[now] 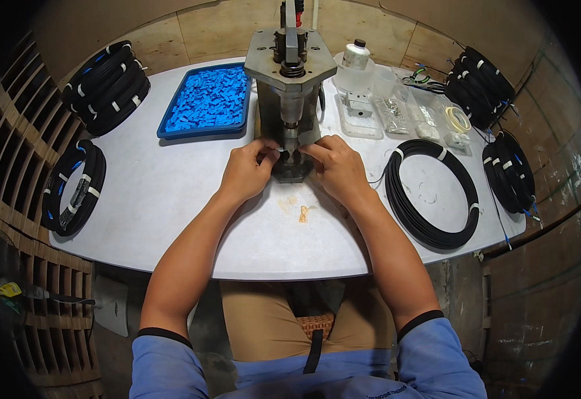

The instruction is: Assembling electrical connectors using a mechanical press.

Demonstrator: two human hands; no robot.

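Observation:
A grey metal bench press [292, 86] stands in front of me, its round ram pointing down at a small die on the base. My left hand [247, 169] is at the left side of the die, thumb and forefinger pinched on a tiny pale piece [281, 150] too small to name. From the right, my right hand [340, 167] reaches to the die with its fingers closed. A thin black cable runs from a large coil [430, 237] to behind my right hand, and its end seems to be in those fingers, which hide it.
A blue tray [171, 134] full of small blue pieces stands left of the press. Cable coils [107, 90] lie at both table sides. Back right are a white bottle [356, 54], a clear tray [360, 130] with a metal block, and bags [393, 116] of small parts.

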